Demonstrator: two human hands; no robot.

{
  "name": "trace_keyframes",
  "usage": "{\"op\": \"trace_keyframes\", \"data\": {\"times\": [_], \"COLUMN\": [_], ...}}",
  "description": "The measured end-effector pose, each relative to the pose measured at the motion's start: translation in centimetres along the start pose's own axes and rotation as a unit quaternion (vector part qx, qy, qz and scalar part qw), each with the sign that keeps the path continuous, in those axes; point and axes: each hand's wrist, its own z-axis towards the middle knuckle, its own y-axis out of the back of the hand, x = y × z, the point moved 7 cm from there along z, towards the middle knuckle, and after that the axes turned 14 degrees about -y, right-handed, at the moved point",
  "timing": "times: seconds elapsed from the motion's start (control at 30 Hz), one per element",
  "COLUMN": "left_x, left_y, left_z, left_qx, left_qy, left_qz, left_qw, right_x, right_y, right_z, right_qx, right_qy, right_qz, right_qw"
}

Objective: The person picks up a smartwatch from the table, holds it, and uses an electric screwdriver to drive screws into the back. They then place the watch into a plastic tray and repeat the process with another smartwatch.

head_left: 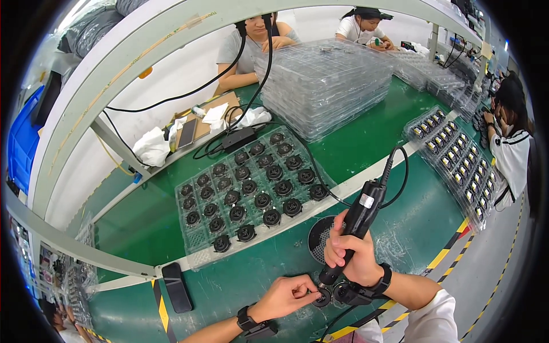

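Observation:
My right hand [355, 254] is wrapped around a black electric screwdriver [365, 209], tilted with its cord at the top. Its tip points down at a small round black part [323, 298] on the green bench. The tip looks close to or on that part; exact contact is hard to see. My left hand [286, 297] lies low beside it, thumb and fingers pinched at the part's left edge. A second round black part [341, 290] sits just to the right, partly covered by my right wrist. Both wrists wear black straps.
A clear tray [200, 251] of several round black parts lies ahead, with a perforated black disc [320, 239] nearer. A phone [176, 287] rests at left. Stacked clear trays [326, 91] stand behind; another filled tray [452, 154] is at right. Co-workers sit beyond the bench.

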Motion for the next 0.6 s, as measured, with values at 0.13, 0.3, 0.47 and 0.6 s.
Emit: {"op": "trace_keyframes", "data": {"times": [0.13, 0.3, 0.47, 0.6], "left_x": [-0.03, -0.08, -0.25, -0.23], "left_y": [0.03, 0.03, 0.04, 0.03], "left_z": [0.02, 0.08, 0.09, 0.07], "left_qx": [0.001, -0.001, -0.005, -0.002], "left_qy": [0.0, -0.001, -0.009, -0.01], "left_qz": [-0.001, 0.005, 0.009, 0.013], "left_qw": [1.0, 1.0, 1.0, 1.0], "right_x": [-0.05, -0.25, -0.48, -0.57], "right_y": [0.02, 0.12, 0.31, 0.36], "right_z": [0.04, 0.26, 0.43, 0.45], "right_qx": [0.003, 0.006, 0.008, 0.007], "right_qy": [-0.004, -0.011, -0.019, -0.02], "right_qz": [-0.002, -0.003, -0.001, -0.001], "right_qw": [1.0, 1.0, 1.0, 1.0]}}
